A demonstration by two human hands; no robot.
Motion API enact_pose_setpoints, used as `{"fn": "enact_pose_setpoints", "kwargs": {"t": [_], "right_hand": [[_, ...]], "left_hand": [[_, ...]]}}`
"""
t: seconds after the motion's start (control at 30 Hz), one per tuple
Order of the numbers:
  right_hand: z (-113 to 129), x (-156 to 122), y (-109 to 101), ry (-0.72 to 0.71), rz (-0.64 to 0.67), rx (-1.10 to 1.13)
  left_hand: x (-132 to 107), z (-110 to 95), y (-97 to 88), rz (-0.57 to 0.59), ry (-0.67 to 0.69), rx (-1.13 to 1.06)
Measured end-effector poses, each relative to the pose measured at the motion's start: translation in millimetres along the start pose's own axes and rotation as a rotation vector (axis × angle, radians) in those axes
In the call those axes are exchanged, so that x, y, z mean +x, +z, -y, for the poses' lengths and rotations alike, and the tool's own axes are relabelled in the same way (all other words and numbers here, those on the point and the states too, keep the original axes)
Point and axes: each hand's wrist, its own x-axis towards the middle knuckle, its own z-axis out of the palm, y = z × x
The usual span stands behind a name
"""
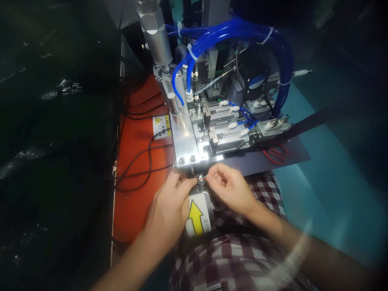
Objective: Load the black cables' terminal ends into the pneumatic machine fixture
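At the front end of a metal machine, both of my hands meet over a small dark fixture (199, 187). My right hand (230, 188) pinches the ends of thin coloured wires (202, 178) between thumb and index finger, its other fingers curled in. From the other side, my left hand (169, 200) presses its thumb tip against the fixture by the wires. Its fingers are bent towards the machine's front edge and partly hidden, so what they hold cannot be made out. Just below lies a white plate with a yellow arrow (196, 216).
Above my hands stands the metal press block (186, 141), with a cylinder (156, 36) over it. Thick blue air tubes (242, 30) arch across the machine. Black cables (150, 149) cross the orange base (136, 218) at left. Red-handled scissors or pliers (275, 155) lie right.
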Motion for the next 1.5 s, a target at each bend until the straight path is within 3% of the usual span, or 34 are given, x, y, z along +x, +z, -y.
{"fn": "enact_pose_setpoints", "kwargs": {"t": [0.07,0.17,0.33,0.5,0.63,0.83,0.9,1.1,1.17,1.3,1.43,1.5], "right_hand": [[-3,3,2,0.153,0.029,0.226],[-6,5,1,0.283,0.074,0.359],[-4,6,-2,0.334,0.014,0.417],[6,7,13,0.402,-0.063,0.556],[9,6,22,0.298,-0.212,0.474],[0,0,24,0.062,-0.208,0.187],[0,0,23,0.057,-0.201,0.17],[10,4,16,0.441,-0.073,0.581],[10,5,12,0.49,0.008,0.633],[-2,8,6,0.348,0.092,0.473],[-13,6,11,0.141,0.006,0.188],[-13,3,16,0.078,-0.028,0.148]], "left_hand": [[0,0,-0.2,0.005,0.003,-0.008],[1,0,-0.1,0.014,0.004,-0.013],[1,0,1.2,0.016,0.005,-0.012],[2,0,1.5,0.011,0.008,-0.009],[1,0,1.2,0.007,0.014,-0.015],[1,0,1.5,-0.01,0.015,-0.009],[2,0,1.3,-0.012,0.016,-0.009],[2,-1,0.5,-0.007,0.029,-0.001],[2,-1,0.1,-0.005,0.018,0.004],[2,-1,-0.9,0.01,0.001,0.044],[3,0,-1.7,0.015,0.032,0.048],[4,1,-1.7,0.01,0.049,0.035]]}}
